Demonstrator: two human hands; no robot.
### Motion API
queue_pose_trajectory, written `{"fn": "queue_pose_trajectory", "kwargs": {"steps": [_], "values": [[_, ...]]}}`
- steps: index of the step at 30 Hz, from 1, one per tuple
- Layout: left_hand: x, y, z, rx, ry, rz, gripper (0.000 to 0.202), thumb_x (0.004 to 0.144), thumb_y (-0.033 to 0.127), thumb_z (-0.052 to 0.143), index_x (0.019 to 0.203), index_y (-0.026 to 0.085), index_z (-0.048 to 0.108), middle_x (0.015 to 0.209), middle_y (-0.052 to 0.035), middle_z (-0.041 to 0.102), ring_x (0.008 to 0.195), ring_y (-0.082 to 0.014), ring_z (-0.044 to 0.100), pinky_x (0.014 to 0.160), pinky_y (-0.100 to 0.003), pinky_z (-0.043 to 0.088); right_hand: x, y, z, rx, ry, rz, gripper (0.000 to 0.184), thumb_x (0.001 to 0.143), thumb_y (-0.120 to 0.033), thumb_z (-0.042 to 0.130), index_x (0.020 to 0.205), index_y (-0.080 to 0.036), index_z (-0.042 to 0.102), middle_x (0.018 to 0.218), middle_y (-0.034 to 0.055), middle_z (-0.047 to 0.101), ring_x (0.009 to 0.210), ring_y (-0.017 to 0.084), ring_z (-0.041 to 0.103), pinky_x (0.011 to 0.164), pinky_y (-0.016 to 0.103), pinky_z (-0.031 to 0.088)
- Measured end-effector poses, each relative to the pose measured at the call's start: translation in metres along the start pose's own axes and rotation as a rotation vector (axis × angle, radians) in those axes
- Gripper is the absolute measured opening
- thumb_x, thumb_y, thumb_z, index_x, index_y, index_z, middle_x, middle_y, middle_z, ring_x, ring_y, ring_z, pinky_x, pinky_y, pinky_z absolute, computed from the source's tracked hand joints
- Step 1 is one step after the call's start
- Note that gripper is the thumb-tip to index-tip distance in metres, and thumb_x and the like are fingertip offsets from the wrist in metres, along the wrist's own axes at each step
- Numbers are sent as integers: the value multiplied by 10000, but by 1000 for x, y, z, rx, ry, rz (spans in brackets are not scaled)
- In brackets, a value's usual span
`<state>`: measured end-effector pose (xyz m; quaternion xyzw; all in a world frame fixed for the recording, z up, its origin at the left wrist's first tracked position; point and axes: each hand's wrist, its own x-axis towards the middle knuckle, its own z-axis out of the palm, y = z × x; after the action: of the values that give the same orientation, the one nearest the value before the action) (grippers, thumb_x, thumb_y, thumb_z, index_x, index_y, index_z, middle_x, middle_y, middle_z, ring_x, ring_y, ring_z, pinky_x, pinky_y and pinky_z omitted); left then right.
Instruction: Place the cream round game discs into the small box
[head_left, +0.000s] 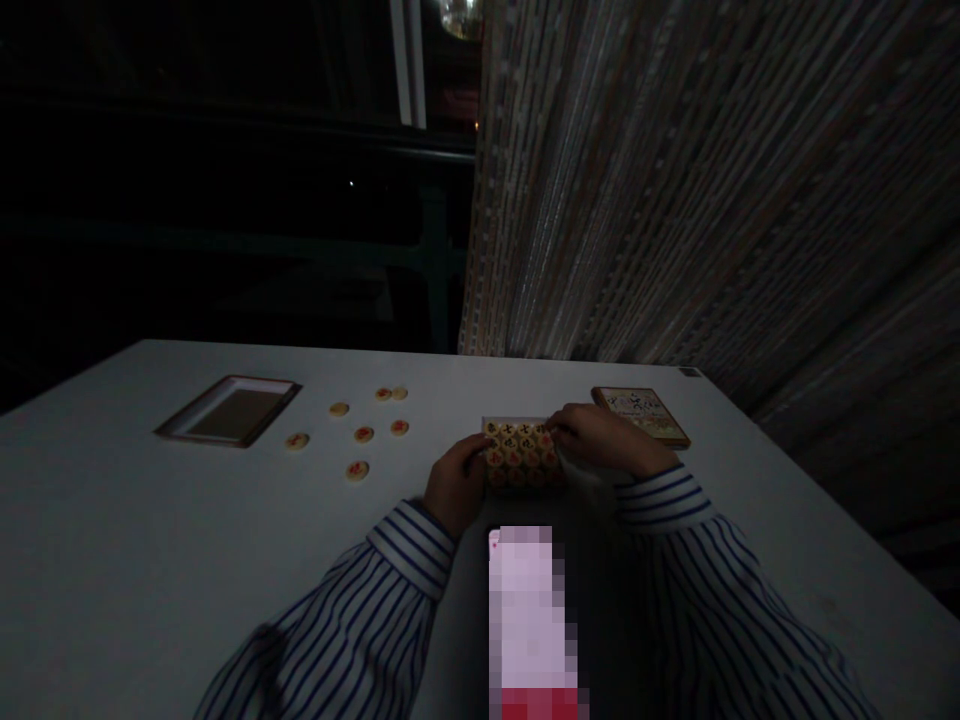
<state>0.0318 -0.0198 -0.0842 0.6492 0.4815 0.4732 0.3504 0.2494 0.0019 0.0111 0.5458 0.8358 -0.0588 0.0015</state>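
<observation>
A small tray [523, 455] packed with rows of round Chinese chess pieces, marked in black and red, sits on the white table in the head view. My left hand [456, 485] is closed against its left side, thumb and fingers at the rim. The fingers of my right hand [600, 438] are bent together over the tray's far right corner; whatever lies between their tips is hidden. Left of the tray, several loose chess pieces [364, 434] lie scattered on the table, their upturned faces mostly red-marked.
An open shallow box [231, 411] lies at the table's left. Its likely lid, a printed cover with dark writing [641, 414], rests at the right. A lit phone [529, 610] lies between my forearms. Behind the white table [187, 560] hangs a string curtain [637, 180]. The room is dim.
</observation>
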Motion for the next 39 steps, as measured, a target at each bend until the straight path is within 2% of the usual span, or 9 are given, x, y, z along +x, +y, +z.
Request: {"fn": "queue_pose_trajectory", "kwargs": {"steps": [11,20,30,39], "values": [[0,2,0,-31,4,-19,254,759,142,506,979,184,624,1071,-58,642,1032,-182,569,971,-391,411,-1,1,7,-44,-47,96,309,846,-270,356,996,-147,596,949,129,650,909,214,591,750,294,382],[0,3,0,15,-20,-17,273,775,141,480,1015,135,610,1102,-100,625,1054,-200,559,958,-396,423,0,-2,8,-6,-102,115,294,836,-246,359,1010,-146,574,979,124,639,942,205,574,769,275,369],[-1,4,-1,14,-17,-26,287,770,139,485,1030,156,606,1120,-78,621,1072,-194,549,968,-389,418,2,2,10,46,-79,64,324,801,-213,387,1059,-151,571,1032,109,634,971,190,566,795,258,372],[-1,4,-1,6,-31,-26,294,773,137,479,1037,166,604,1116,-66,626,1075,-192,549,978,-394,409,2,-2,5,58,-90,103,335,807,-231,404,1084,-144,571,1060,117,625,994,197,557,794,256,370]]}}
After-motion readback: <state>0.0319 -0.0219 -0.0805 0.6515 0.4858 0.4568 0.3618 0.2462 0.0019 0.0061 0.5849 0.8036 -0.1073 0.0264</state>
